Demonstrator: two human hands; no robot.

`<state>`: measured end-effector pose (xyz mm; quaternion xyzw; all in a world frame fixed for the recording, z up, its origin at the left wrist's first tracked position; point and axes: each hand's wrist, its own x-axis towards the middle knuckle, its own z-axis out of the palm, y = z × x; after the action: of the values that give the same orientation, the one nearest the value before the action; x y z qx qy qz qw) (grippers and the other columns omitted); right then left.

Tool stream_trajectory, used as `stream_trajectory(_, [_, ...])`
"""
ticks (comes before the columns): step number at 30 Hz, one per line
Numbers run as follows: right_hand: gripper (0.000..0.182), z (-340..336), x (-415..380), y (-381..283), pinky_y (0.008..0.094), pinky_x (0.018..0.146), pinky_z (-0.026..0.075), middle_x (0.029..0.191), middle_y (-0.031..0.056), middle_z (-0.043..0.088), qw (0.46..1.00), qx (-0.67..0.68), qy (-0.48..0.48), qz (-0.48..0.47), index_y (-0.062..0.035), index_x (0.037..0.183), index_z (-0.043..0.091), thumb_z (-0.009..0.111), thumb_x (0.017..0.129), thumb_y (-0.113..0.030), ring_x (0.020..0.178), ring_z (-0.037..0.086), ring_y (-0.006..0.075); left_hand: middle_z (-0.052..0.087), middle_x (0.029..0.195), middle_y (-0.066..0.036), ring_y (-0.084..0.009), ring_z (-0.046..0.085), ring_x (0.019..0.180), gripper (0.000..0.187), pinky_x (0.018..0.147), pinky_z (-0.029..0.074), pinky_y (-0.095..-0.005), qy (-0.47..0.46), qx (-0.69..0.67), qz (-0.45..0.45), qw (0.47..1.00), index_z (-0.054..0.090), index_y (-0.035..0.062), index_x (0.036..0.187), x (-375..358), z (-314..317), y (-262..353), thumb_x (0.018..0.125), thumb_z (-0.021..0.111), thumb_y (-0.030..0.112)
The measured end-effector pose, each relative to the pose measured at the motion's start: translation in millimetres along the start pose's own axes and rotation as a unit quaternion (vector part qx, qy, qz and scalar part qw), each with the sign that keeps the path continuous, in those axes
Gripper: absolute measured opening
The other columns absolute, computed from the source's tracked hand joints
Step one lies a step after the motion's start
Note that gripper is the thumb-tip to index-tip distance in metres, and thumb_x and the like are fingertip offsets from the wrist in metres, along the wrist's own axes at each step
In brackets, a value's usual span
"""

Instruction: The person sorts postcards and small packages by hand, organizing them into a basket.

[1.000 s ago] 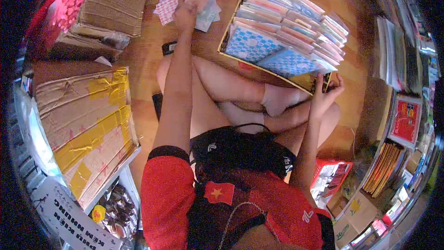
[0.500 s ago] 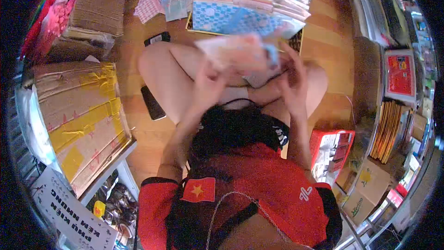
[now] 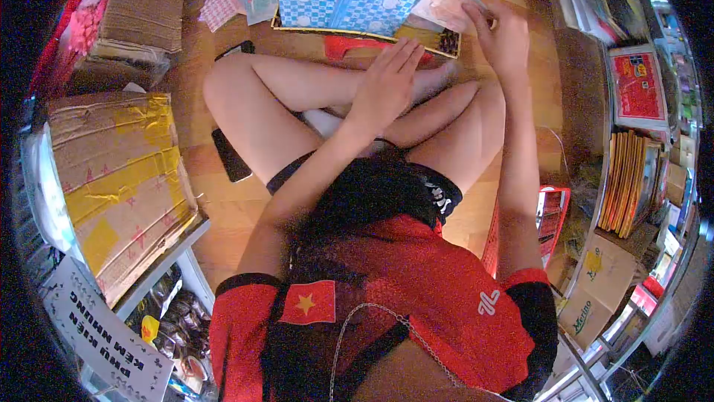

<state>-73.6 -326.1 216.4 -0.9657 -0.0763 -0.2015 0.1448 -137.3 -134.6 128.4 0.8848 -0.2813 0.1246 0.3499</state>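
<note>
A yellow-rimmed basket on the floor holds rows of upright flat packets, with blue-and-white checkered packets at its front. My right hand is at the basket's right end, thumb and fingers closed on the edge of a pale pink packet that leans beside the blue ones. In front of the basket is my left hand, fingers stretched out and nothing held. Its fingertips are close to a red object, partly hidden under the basket's front edge.
Loose pink and clear packets lie left of the basket. A black phone is by my left knee. Taped cardboard boxes stand on the left; a red basket and stocked shelves are on the right.
The blurred packet stack held over my lap is gone from there. My right hand has reached forward to the basket with the pink packet; my left hand has moved right and is empty.
</note>
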Motion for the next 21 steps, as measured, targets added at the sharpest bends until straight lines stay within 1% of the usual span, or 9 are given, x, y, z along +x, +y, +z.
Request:
stream_trajectory(3, [0.022, 1.1, 7.2, 7.4, 0.0345, 0.053, 0.045, 0.072, 0.0164, 0.062, 0.999, 0.05, 0.015, -0.009, -0.0035, 0.087, 0.067, 0.063, 0.082, -0.024, 0.055, 0.057, 0.0289, 0.043, 0.132, -0.015, -0.0319, 0.041, 0.122, 0.044, 0.103, 0.031, -0.0436, 0.003, -0.003, -0.002, 1.0, 0.046, 0.0042, 0.126, 0.6, -0.8, -3.6, 0.082, 0.049, 0.008])
stream_trajectory(6, [0.02, -4.2, 7.6, 20.4, 0.035, 0.058, 0.047, 0.075, 0.016, 0.063, 0.998, 0.063, -0.002, 0.024, -0.0044, 0.089, 0.067, 0.062, 0.082, -0.022, 0.063, 0.061, 0.0294, 0.043, 0.131, -0.016, -0.0325, 0.041, 0.122, 0.045, 0.103, 0.032, -0.0433, 0.006, -0.024, -0.002, 1.0, 0.046, 0.0046, 0.126, 0.2, 3.3, -7.8, 0.081, 0.049, 0.008])
stream_trajectory(9, [0.017, 17.1, 6.3, 31.9, 0.0354, 0.064, 0.049, 0.081, 0.015, 0.064, 0.996, 0.075, -0.013, -0.044, -0.0064, 0.09, 0.067, 0.061, 0.082, -0.019, 0.07, 0.062, 0.0305, 0.044, 0.131, -0.016, -0.0329, 0.04, 0.122, 0.048, 0.103, 0.032, -0.0427, -0.005, -0.032, -0.011, 0.999, 0.044, 0.0035, 0.127, -1.7, 3.3, -6.8, 0.08, 0.05, 0.008])
stream_trajectory(12, [0.016, 23.8, 7.6, 4.4, 0.0362, 0.067, 0.049, 0.085, 0.0134, 0.064, 0.996, 0.07, 0.01, -0.057, -0.0083, 0.092, 0.068, 0.061, 0.081, -0.018, 0.073, 0.062, 0.0308, 0.046, 0.126, -0.018, -0.0326, 0.04, 0.122, 0.046, 0.102, 0.033, -0.0428, 0.012, -0.022, -0.009, 1.0, 0.049, -0.0015, 0.12, 0.5, -1.4, 0.5, 0.074, 0.052, 0.003])
stream_trajectory(15, [0.017, 28.9, 10.9, -6.2, 0.0373, 0.067, 0.049, 0.085, 0.0129, 0.064, 0.997, 0.068, -0.005, -0.04, -0.0096, 0.093, 0.067, 0.061, 0.081, -0.019, 0.074, 0.062, 0.0314, 0.043, 0.132, -0.016, -0.0336, 0.039, 0.123, 0.051, 0.103, 0.031, -0.0421, -0.01, -0.034, -0.013, 0.999, 0.045, 0.0045, 0.128, 1.0, -0.9, -3.4, 0.077, 0.051, 0.005])
stream_trajectory(18, [0.017, 30.9, 12.1, -4.5, 0.0373, 0.068, 0.049, 0.085, 0.013, 0.064, 0.996, 0.053, 0.014, -0.064, -0.0101, 0.094, 0.067, 0.061, 0.08, -0.018, 0.075, 0.062, 0.0313, 0.043, 0.132, -0.016, -0.0336, 0.038, 0.124, 0.05, 0.103, 0.031, -0.0422, -0.009, -0.035, -0.016, 0.999, 0.046, 0.0052, 0.127, 0.2, 0.9, -3.3, 0.077, 0.051, 0.004])
stream_trajectory(21, [0.016, 47.1, 8.1, 4.8, 0.0377, 0.068, 0.049, 0.086, 0.0129, 0.063, 0.995, 0.08, 0.0, -0.062, -0.0102, 0.093, 0.068, 0.061, 0.081, -0.017, 0.076, 0.061, 0.0315, 0.047, 0.126, -0.017, -0.0319, 0.041, 0.121, 0.047, 0.101, 0.034, -0.0422, 0.019, -0.015, -0.004, 1.0, 0.05, -0.0014, 0.119, 0.8, 1.0, 0.5, 0.072, 0.053, 0.001])
